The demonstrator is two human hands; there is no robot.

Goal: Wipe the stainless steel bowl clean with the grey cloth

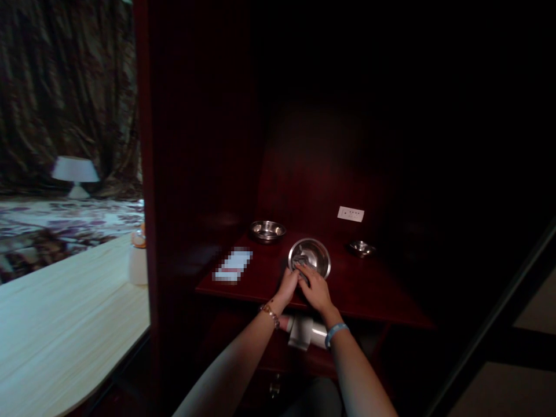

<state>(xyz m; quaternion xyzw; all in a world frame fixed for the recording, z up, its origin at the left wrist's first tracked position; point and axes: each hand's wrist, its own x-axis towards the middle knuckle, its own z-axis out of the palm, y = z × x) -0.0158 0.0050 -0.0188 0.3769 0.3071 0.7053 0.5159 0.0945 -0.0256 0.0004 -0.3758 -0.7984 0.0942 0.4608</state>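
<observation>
A shiny metal bowl (320,255) is tilted with its opening toward me, above the dark red shelf. At its near left rim my left hand (288,286) is closed, apparently gripping the edge. My right hand (317,291) reaches over the near rim, its fingers bent against a bunched grey cloth (299,260) inside the bowl. Both hands meet at the rim, so the exact grip of each is partly hidden.
On the dark red shelf (360,295) stand a wider metal bowl (268,231) at the back left and a small metal bowl (361,249) to the right. A blurred-out pale sheet (233,266) lies at left. White rolls or boxes (304,333) sit below. A pale table (65,324) extends at left.
</observation>
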